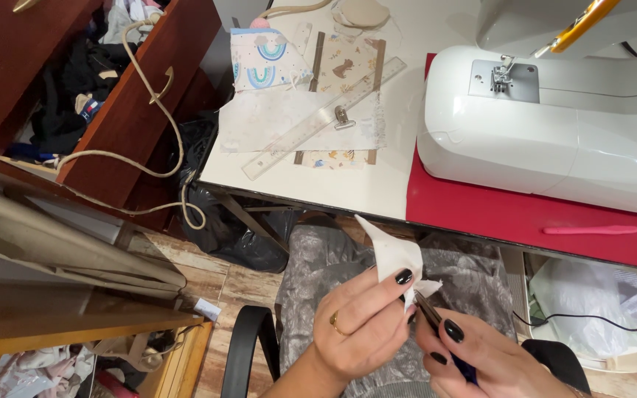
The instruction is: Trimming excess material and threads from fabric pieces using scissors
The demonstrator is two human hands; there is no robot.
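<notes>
Down over my lap, my left hand [359, 324] pinches a small piece of white fabric [391, 255] between thumb and fingers, its pointed corner sticking up. My right hand [470, 354] holds a thin dark tool [430, 313] whose tip touches the lower edge of the fabric. Both hands have dark painted nails, and a gold ring sits on my left hand. The rest of the tool is hidden in my right hand.
A white sewing machine [554, 125] stands on a red mat [481, 214] on the white table [363, 188]. Printed fabric pieces [270, 63], a clear ruler [318, 121] and a metal clip lie at the back. A pink tool [599, 230] lies on the mat. An open wooden drawer [141, 96] with clothes is at the left.
</notes>
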